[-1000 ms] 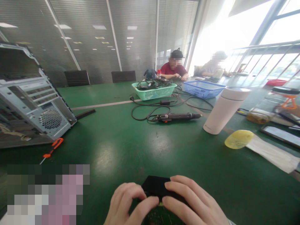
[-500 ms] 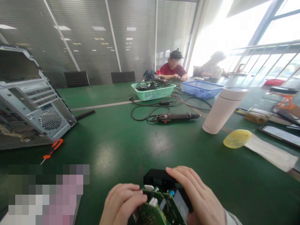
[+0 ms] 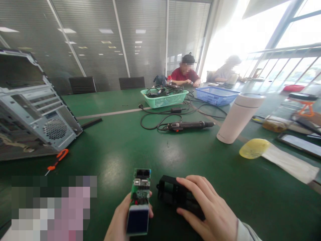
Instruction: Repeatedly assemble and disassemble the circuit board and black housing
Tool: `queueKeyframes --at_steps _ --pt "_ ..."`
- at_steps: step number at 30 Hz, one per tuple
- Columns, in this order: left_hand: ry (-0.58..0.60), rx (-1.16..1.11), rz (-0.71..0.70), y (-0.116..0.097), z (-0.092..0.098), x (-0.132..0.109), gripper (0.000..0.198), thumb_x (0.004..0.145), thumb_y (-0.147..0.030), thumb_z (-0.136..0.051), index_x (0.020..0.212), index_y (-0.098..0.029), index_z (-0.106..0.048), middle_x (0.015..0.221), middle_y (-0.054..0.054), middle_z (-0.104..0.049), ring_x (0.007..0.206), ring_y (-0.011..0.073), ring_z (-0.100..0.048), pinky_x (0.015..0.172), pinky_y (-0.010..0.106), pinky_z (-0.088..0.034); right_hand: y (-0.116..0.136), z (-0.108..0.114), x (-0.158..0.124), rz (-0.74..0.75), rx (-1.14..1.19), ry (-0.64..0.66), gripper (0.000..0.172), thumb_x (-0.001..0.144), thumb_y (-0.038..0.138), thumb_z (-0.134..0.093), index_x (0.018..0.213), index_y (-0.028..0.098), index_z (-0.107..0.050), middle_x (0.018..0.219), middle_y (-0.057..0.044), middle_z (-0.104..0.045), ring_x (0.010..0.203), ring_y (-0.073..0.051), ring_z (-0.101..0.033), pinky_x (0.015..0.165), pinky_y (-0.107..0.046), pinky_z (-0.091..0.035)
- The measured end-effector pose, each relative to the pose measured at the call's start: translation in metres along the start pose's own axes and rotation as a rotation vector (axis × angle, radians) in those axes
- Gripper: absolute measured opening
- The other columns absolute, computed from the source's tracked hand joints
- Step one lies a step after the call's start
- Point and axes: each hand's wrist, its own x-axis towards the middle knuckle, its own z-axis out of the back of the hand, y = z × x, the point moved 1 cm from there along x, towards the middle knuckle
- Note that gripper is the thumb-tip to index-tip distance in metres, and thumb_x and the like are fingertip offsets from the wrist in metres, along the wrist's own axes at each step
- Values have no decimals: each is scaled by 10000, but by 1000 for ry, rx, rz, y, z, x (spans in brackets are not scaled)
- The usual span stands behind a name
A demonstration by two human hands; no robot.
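**A:** Where do we have the circuit board (image 3: 140, 187)?

**B:** In our left hand (image 3: 120, 221), raised just above the near edge of the green table (image 3: 120, 144). Our fingers are closed round its lower end, beside the blue panel, and the connector end points away from us.

**A:** And our right hand (image 3: 205, 207)?

**B:** Curled over the black casing (image 3: 170, 192), which lies on the table just right of the board. Our fingers cross its top and the thumb presses its near side, so it's a firm hold.

**A:** How would we expect the board to handle?

**B:** Light and stiff, we judge, but fragile, with small parts and bare solder. We'd pinch it by its 2 long edges, never by the components or the panel.

**A:** The casing?

**B:** It looks like hollow hard plastic, and light. It would probably slide on this smooth table, so we'd grip its 2 side walls.
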Motion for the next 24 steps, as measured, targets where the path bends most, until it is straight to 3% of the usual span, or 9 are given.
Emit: queueKeyframes --at_steps 4,7,10,15,18,22,24 --pt "27 -115 76 -5 -3 4 522 742 -671 -629 913 -205 -792 682 31 -773 676 232 -648 631 287 -485 -1 0 -1 -56 21 -30 414 888 268 -544 1297 256 -480 1111 -72 -598 986 -211 -601 814 -326 -572" --pt "51 -106 132 -6 -5 4 534 731 -691 -631 903 -211 -789 686 27 -776 686 222 -645 638 275 -472 -4 3 -2 -188 136 -60 341 929 340 -522 1266 290 -525 1115 -47 -626 996 -196 -616 848 -326 -551" --pt "93 -64 123 -5 -5 5 559 749 -714 -595 902 -211 -785 697 27 -777 694 223 -646 657 282 -471 -9 5 0 -482 380 -41 362 933 498 -496 1195 275 -611 1122 -50 -662 1040 -215 -622 897 -339 -528" --pt "132 28 101 -4 -5 7 551 795 -697 -540 903 -210 -774 716 26 -774 701 228 -647 652 289 -468 -11 6 3 -983 821 -100 673 774 766 -534 1120 214 -701 1080 -95 -691 1017 -278 -621 849 -368 -519" --pt "143 76 79 -3 -4 8 534 810 -677 -524 911 -213 -768 724 22 -771 711 233 -658 664 290 -475 2 8 8 -1108 1190 88 736 733 783 -584 1137 179 -702 878 -88 -707 840 -242 -645 745 -351 -511" --pt "147 105 78 -3 -3 7 491 807 -627 -541 937 -206 -759 747 22 -773 716 240 -666 663 295 -481 20 12 17 -1133 1556 217 583 698 703 -704 933 171 -743 808 -53 -704 751 -153 -637 708 -253 -479" --pt "137 130 89 -4 -3 6 475 836 -591 -509 970 -205 -752 808 30 -782 753 245 -670 680 300 -484 22 12 19 -1116 1673 299 510 675 625 -766 925 181 -748 816 -51 -718 714 -128 -634 664 -221 -465"
